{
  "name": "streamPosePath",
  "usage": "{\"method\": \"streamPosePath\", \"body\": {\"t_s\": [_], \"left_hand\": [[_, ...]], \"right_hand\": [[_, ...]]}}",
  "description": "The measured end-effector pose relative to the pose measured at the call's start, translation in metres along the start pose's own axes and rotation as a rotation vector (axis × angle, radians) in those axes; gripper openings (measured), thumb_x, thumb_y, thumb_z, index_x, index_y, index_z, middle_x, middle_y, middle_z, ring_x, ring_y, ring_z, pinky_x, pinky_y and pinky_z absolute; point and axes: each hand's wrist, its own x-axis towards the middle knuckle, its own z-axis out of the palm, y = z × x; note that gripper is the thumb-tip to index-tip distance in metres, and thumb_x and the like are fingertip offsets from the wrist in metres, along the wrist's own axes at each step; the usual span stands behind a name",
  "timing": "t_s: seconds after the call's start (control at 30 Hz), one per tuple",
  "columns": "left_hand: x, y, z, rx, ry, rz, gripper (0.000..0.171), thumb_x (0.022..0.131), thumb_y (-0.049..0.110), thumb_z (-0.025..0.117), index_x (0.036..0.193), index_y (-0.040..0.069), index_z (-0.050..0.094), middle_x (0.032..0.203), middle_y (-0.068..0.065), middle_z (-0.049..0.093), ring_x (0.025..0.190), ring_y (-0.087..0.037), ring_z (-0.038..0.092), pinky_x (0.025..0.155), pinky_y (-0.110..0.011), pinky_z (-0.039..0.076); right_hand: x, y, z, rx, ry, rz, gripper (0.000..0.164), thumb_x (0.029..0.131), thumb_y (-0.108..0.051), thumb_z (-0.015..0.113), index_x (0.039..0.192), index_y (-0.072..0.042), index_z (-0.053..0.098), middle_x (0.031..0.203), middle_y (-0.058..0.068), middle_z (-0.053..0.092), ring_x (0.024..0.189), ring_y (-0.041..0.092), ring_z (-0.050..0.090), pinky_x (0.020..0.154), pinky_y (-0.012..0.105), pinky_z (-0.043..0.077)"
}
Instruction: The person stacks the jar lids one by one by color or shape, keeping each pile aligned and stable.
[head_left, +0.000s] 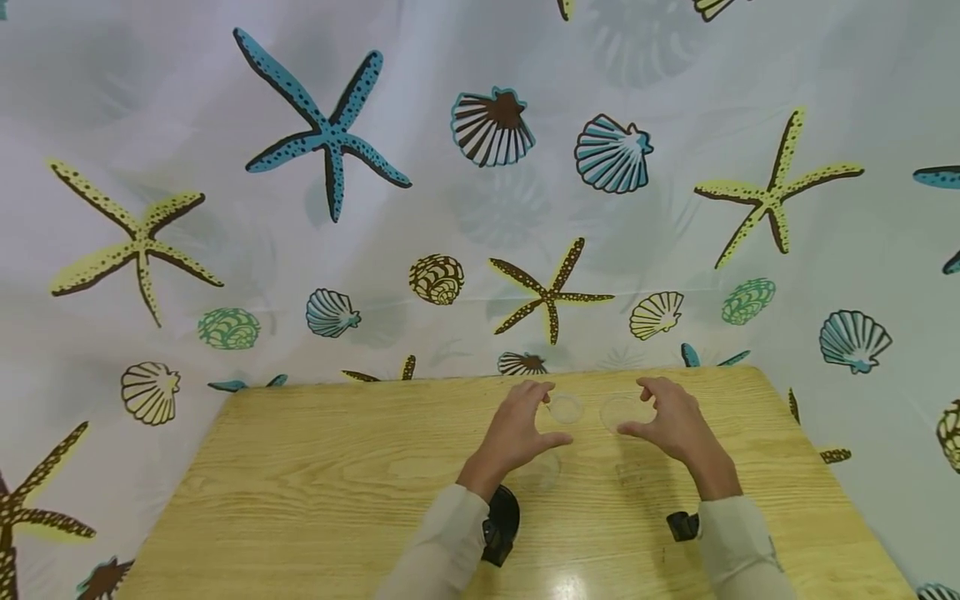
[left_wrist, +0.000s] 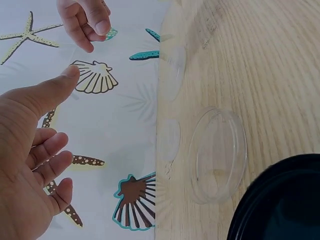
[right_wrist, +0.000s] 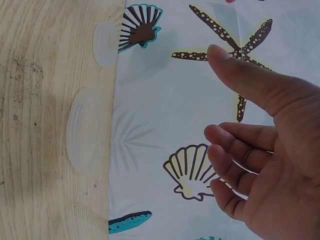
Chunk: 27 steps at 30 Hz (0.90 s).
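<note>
My left hand [head_left: 517, 425] hovers above the table with thumb and fingers spread apart, holding nothing. Facing it, my right hand [head_left: 671, 417] is held in the air in a similar curved, loose pose, also without anything in it. Two clear, shallow round dishes lie near the table's far edge: a smaller one [head_left: 566, 408] by the left fingertips and a larger one [head_left: 621, 414] beside the right thumb. In the left wrist view, a third clear round dish [left_wrist: 218, 155] with a raised rim lies closer, partly hidden by the left hand in the head view.
A black round object [left_wrist: 285, 200] sits beside the nearer dish, partly covered by the left forearm in the head view. The wooden table [head_left: 322, 492] meets a hanging white cloth [head_left: 420, 208] printed with starfish and shells along its far edge. Dark marks [right_wrist: 30, 75] show on the wood.
</note>
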Motion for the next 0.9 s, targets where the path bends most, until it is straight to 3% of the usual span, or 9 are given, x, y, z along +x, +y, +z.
{"method": "streamPosePath", "body": {"t_s": [0.4, 0.9], "left_hand": [[0.007, 0.001, 0.018, 0.111, -0.011, -0.003, 0.077, 0.078, 0.047, 0.074, 0.139, 0.01, 0.044, 0.118, -0.003, 0.057, 0.109, -0.019, 0.054, 0.094, -0.045, 0.043], [0.014, 0.003, 0.027, 0.108, -0.033, -0.04, 0.076, 0.079, 0.049, 0.073, 0.139, 0.011, 0.045, 0.119, -0.001, 0.057, 0.11, -0.02, 0.054, 0.094, -0.043, 0.044]], "right_hand": [[0.006, 0.021, 0.004, 0.001, -0.041, 0.024, 0.078, 0.079, -0.032, 0.077, 0.136, 0.006, 0.042, 0.119, 0.025, 0.055, 0.096, 0.037, 0.058, 0.081, 0.052, 0.047], [0.011, 0.032, 0.005, -0.019, -0.076, 0.04, 0.081, 0.077, -0.035, 0.078, 0.137, 0.006, 0.042, 0.122, 0.026, 0.055, 0.097, 0.037, 0.058, 0.085, 0.056, 0.044]]}}
